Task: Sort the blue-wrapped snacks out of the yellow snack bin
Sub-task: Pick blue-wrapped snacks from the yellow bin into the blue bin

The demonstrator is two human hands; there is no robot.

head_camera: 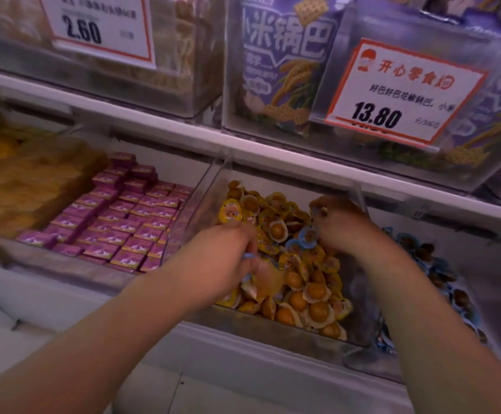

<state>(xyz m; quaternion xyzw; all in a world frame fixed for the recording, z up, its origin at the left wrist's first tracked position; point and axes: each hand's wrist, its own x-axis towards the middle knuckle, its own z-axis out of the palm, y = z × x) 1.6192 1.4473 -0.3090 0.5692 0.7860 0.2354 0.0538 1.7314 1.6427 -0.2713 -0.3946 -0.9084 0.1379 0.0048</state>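
The clear yellow snack bin [268, 325] holds a heap of yellow-wrapped round snacks [309, 291]. Two blue-wrapped snacks [303, 239] lie on the heap between my hands. My left hand [228, 258] is in the bin's left side, fingers curled round blue-wrapped snacks [247, 256] whose edges peek out. My right hand [342, 222] is at the bin's back right, fingers curled and pinching a small snack [321, 211] whose wrapper colour is blurred.
To the right stands a bin of blue-wrapped snacks [440, 264]. Pink boxed snacks [123, 222] fill the bin on the left, with tan packets [25, 186] further left. A white shelf edge [243, 144] runs above, carrying clear boxes and price tags.
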